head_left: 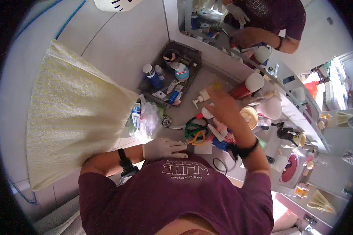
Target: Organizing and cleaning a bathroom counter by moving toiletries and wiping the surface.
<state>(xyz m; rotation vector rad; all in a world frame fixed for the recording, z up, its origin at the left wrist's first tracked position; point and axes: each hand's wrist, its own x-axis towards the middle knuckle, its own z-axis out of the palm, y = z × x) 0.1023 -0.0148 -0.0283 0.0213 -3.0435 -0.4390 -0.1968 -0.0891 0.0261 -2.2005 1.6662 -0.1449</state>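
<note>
My left hand (pixel 164 149) wears a pale glove and lies at the counter's front edge, fingers stretched out and close together. Its fingertips reach the metal end of an orange-handled tool (pixel 199 137); I see no grip on it. Beside that lie dark-green-handled scissors (pixel 195 128), blades toward the left. Bare and further back, my right hand (pixel 222 105) is closed around a yellowish pump bottle (pixel 217 85). The bottle's white pump head sticks out left of the fingers, which partly hide its body. A small white bottle with a red cap (pixel 205 114) stands just below this hand.
A dark tray (pixel 194 58) holding bottles and tubes stands at the back left. Next to it are a clear plastic bag (pixel 148 119) and a hanging yellow towel (pixel 76 113). Right of my right arm are a red can (pixel 241 91), several jars and a mirror (pixel 321 78).
</note>
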